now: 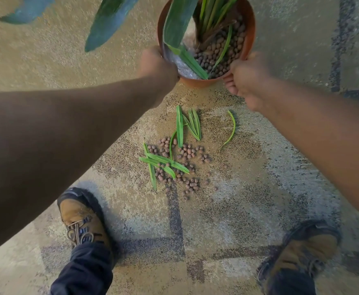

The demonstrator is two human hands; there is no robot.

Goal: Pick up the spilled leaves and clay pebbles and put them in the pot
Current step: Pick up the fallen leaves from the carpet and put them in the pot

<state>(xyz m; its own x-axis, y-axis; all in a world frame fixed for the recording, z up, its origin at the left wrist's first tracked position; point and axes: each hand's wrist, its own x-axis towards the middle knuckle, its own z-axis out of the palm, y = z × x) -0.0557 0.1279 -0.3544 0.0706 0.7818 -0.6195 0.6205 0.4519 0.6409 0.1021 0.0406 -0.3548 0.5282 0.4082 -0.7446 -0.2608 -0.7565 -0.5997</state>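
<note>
A: Where is the pot (251,28) standing?

B: It stands on the carpet (249,201), at the far edge of the view. It is a terracotta-coloured pot with a plant (211,11) in it. Inside I see brown pebbles and some cut green leaves lying over them, and a pale patch on the left inner side.

A: What do the hands do?

B: Both hands are on the near rim of the pot. The left hand (157,64) grips the rim at the left side, the fingers curled over the edge. The right hand (245,76) holds the rim at the right side, its fingers folded under and around the edge. Both are a little blurred.

A: And the spilled things?

B: They lie on the carpet just in front of the pot, between the two forearms. The spilled leaves (180,128) are narrow green strips: a group close to the pot, one thin curved leaf (232,129) apart at the right, and some crossed strips at the left of the pile. The clay pebbles (185,165) are round and brown, scattered nearer to the person, some touching the leaves.

A: Anything else?

B: Two brown laced boots, the left boot (82,222) and the right boot (304,254), stand on the carpet at the near edge, with dark trousers above them. Two big dark-green plant leaves (108,20) hang over the far left part.
</note>
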